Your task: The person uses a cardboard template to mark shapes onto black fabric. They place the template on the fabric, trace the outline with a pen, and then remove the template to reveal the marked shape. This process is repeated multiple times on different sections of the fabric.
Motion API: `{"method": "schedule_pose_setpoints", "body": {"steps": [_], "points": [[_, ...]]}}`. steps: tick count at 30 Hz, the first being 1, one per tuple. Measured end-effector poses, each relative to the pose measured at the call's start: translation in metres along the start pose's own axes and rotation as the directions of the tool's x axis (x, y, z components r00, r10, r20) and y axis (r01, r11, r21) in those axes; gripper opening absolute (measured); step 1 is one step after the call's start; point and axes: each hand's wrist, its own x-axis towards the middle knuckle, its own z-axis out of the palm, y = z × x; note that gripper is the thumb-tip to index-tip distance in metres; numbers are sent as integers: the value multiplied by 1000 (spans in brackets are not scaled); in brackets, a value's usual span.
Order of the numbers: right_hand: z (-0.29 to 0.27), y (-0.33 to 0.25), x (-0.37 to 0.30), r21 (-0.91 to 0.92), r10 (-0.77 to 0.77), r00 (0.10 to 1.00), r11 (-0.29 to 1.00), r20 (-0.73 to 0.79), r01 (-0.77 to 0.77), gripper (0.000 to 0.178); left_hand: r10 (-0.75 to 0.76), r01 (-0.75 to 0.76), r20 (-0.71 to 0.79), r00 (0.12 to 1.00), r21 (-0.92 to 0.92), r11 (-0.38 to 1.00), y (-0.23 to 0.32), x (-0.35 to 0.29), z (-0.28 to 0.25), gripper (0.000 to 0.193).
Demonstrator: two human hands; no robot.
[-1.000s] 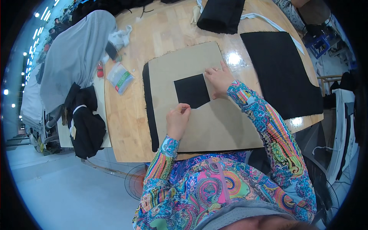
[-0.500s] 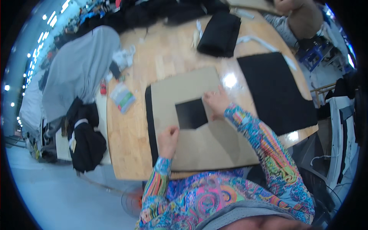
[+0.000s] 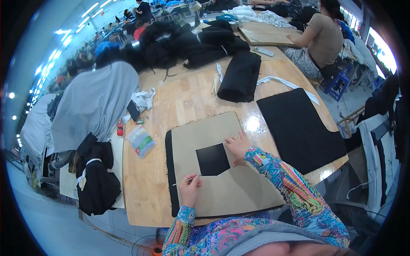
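A large beige pattern sheet (image 3: 230,194) lies on black fabric (image 3: 170,164), whose edge shows along the left side and bottom. Near the sheet's middle is a dark, pocket-shaped area (image 3: 213,159); I cannot tell whether it is an opening or a separate piece. My left hand (image 3: 189,187) pinches a thin pen-like stick (image 3: 181,183), its tip at the lower left corner of the dark shape. With fingers spread, my right hand (image 3: 237,148) rests on the sheet at the dark shape's right edge.
Another black fabric piece (image 3: 301,130) lies on the right of the wooden table (image 3: 143,187). Beyond are a folded black bundle (image 3: 240,77), a white strip (image 3: 288,83) and a phone (image 3: 263,51). A plastic packet (image 3: 141,141) sits left. A person (image 3: 322,38) sits at the far right.
The view has tilted up, so the table sits lower in the picture and more of the room shows. Both hands stay by the dark shape; the stick now shows clearly in my left hand.
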Motion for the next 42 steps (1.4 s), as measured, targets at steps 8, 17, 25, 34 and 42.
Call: {"method": "schedule_pose_setpoints", "body": {"steps": [8,17,25,34,42], "points": [[-2,0,-2,20,-13,1000,1000,2,13,104,10,-10,14,1000,14,1000,3,-1,-1,19],[5,3,0,12,-19,999,1000,-46,20,105,-29,30,39,999,-26,999,5,2,-2,17],[5,4,-1,39,-25,997,999,-73,28,100,11,-16,73,997,62,998,32,4,13,19],[4,-1,0,26,-10,999,1000,-39,11,101,115,-146,122,986,283,948,31,5,30,16],[2,1,-3,33,2,999,999,-32,-1,99,170,-237,209,963,361,902,19,9,61,12]]}}
